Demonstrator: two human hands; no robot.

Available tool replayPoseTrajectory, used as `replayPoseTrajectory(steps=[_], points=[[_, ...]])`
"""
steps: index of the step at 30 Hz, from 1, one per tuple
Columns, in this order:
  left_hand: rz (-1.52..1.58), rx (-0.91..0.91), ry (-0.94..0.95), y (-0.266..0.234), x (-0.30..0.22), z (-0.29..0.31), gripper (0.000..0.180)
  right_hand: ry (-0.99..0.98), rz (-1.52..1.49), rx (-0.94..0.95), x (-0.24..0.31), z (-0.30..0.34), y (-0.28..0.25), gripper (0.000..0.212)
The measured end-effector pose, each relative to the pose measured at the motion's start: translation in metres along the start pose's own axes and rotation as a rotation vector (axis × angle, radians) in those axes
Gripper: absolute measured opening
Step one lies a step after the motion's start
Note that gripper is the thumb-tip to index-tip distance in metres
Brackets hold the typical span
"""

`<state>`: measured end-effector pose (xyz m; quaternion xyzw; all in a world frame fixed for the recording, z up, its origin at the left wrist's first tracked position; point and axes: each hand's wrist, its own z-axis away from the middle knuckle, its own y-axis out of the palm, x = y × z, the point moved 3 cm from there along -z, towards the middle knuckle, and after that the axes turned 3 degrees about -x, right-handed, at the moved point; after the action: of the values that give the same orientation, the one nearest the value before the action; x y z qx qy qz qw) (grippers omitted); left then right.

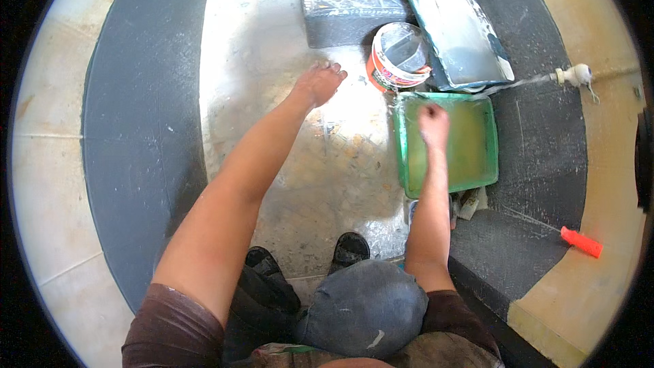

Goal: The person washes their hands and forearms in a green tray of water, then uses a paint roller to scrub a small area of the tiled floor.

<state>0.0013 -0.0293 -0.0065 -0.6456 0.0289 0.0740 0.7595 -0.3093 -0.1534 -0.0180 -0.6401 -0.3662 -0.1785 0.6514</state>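
A green rectangular tub [402, 157] holds cloudy yellowish water. Over its far left part is my right hand [434, 125], its fingers curled closed; whatever they grip, if anything, is hidden. My left hand [323, 84] hovers above the wet floor, left of the tub, with fingers loosely curled in and nothing seen in them. Just beyond the tub stands a white and orange bucket [397, 76] with a grey piece inside. A dark blue paint tray [501, 51] leans tilted beside that bucket, wet and whitish inside.
Water streams from a white tap [579, 75] at the right wall toward the tub's far edge. A roller frame with a red handle [581, 242] lies on the dark ledge [487, 252]. A raised grey block [340, 10] stands at the back. My feet in dark sandals [350, 249] are near.
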Motion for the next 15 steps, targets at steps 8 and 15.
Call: replayPoseTrajectory(steps=[8,15], points=[[-0.052,-0.078,-0.042,0.013,-0.003,0.003,0.034,0.982,-1.476,0.009,-0.116,0.023,0.056,0.031],[0.054,0.011,-0.339,0.047,0.017,-0.025,0.031,0.068,-1.186,0.349,0.197,0.091,0.028,0.036]])
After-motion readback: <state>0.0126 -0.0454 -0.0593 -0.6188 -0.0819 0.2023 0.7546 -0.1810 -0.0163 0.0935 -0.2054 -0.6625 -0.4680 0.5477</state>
